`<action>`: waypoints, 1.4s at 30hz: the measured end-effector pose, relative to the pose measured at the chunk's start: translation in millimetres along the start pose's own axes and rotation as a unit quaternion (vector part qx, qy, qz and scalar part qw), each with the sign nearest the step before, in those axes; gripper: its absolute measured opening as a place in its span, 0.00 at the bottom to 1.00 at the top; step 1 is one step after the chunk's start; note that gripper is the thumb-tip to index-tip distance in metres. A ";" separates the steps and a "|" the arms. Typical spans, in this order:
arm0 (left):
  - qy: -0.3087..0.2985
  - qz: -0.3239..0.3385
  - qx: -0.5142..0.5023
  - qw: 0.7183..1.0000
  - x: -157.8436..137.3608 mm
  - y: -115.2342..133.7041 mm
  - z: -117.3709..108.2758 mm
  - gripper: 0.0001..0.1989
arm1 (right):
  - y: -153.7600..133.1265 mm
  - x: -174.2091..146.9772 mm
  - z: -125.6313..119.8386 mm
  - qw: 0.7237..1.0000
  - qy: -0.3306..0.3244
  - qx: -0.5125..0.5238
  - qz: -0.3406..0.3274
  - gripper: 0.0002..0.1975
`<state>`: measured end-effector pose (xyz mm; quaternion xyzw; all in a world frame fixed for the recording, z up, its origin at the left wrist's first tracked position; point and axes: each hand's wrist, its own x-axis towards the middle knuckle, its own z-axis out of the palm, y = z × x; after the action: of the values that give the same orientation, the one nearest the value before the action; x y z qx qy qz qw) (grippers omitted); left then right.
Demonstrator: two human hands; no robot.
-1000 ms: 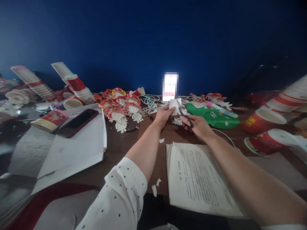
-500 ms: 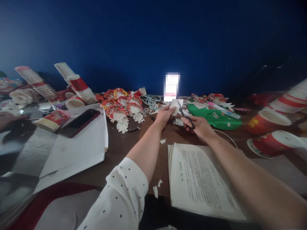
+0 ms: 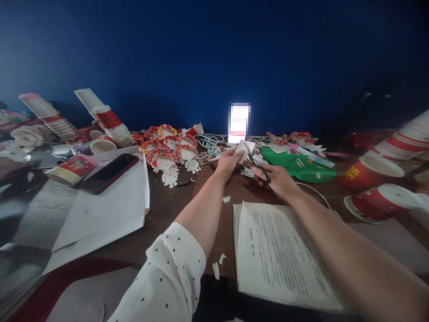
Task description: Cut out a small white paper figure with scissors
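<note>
My left hand (image 3: 228,162) pinches a small piece of white paper (image 3: 244,151) above the far middle of the table. From the right, my right hand (image 3: 275,180) grips a pair of scissors (image 3: 263,173) by its dark handles. The blades point up and left and meet the paper; how wide they are apart is too small to tell. Behind the paper stands a bright, blurred-out screen (image 3: 239,120). Small white paper scraps (image 3: 227,199) lie on the brown table below my hands.
Printed sheets (image 3: 275,255) lie under my right forearm. On the left, a phone (image 3: 110,173) and a flattened paper cup (image 3: 72,170) rest on white card. Red-and-white paper crafts (image 3: 169,150), a green sheet (image 3: 298,167) and stacked paper cups (image 3: 402,138) surround the work.
The white paper has tilted a little in my left hand, and the scissors have shifted slightly against it. The view has moved very slightly.
</note>
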<state>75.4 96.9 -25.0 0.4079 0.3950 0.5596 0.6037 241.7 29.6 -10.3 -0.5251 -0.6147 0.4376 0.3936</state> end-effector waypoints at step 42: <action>-0.005 -0.038 0.176 0.984 -18.1 0.7 21.9 0.03 | -1.8 17.1 -2.0 0.923 0.285 0.255 0.035 0.25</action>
<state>94.4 77.8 -16.2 0.4952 0.4996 0.4557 0.5455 240.6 46.7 -7.6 -0.5310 -0.3252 0.4247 0.6572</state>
